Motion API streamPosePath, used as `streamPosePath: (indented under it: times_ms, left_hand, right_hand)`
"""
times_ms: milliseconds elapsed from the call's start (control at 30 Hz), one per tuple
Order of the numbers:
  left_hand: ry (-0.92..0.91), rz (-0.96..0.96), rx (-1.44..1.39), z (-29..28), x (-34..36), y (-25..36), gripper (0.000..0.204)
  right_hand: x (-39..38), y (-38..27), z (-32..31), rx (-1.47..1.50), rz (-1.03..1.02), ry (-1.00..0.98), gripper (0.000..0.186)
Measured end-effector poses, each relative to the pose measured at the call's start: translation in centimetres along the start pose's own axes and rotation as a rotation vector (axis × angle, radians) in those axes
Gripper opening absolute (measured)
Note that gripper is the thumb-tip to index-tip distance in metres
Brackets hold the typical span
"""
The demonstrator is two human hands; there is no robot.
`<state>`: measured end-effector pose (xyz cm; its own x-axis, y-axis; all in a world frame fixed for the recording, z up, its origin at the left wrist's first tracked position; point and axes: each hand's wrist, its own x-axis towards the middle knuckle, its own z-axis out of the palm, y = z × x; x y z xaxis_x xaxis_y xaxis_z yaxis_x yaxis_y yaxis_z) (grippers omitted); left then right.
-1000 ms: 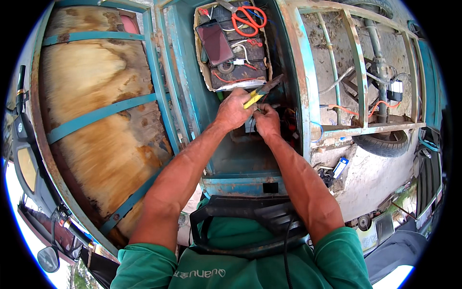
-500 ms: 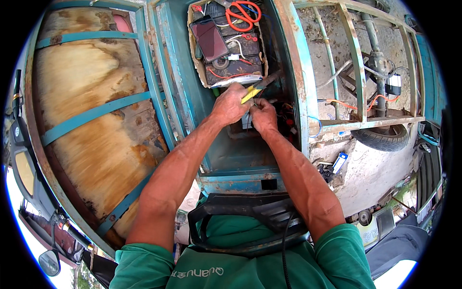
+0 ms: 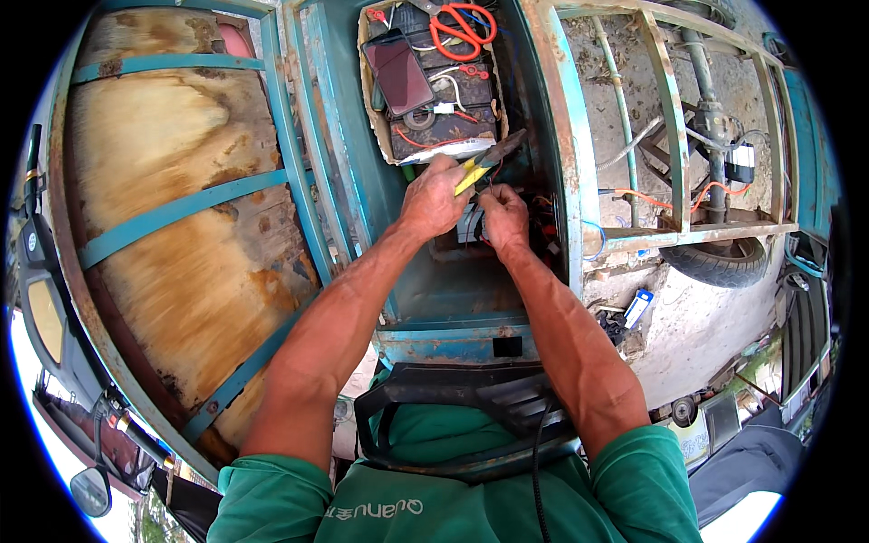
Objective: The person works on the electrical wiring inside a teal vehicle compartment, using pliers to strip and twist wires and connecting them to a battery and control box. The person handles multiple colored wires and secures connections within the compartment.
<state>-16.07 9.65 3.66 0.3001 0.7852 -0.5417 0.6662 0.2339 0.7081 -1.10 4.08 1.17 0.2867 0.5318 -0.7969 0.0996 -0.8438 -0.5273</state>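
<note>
My left hand is closed round a yellow-handled tool, its dark metal end pointing up and to the right. Whether it is a pair of pliers or a blade is hard to tell. Just to the right, my right hand is closed, with thumb and fingers pinched together at a thin wire, mostly hidden by the fingers. Both hands are over a teal metal compartment. Below them are a small pale box and loose red and dark wires.
Beyond my hands an open carton holds dark batteries, with a phone and orange-handled scissors on top. A rusty metal frame stands to the right, a stained wooden panel to the left. A black seat-like plastic part lies before me.
The tool's dark end has swung slightly upward and shows more plainly. My right hand has shifted a little right and down, uncovering more of the pale box.
</note>
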Motion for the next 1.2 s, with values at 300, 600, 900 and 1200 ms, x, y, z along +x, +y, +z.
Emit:
streamPosePath:
  times_ms: [300,600,900,1200]
  left_hand:
    - [-0.172,-0.054,-0.026,-1.7,-1.3,0.1,0.028]
    - [-0.508,-0.314,-0.185,-3.0,-1.9,-0.4,0.03]
    - [-0.604,-0.424,-0.272,-3.4,-1.2,0.3,0.032]
    - [-0.596,-0.317,-0.219,-2.8,-1.4,-0.7,0.032]
  right_hand:
    - [0.6,1.7,-0.6,0.275,0.125,0.183,0.011]
    - [0.7,0.8,-0.3,0.359,0.16,0.313,0.009]
    - [1.0,1.4,0.4,0.318,0.08,0.285,0.011]
    - [0.6,0.7,0.5,0.312,0.062,0.255,0.012]
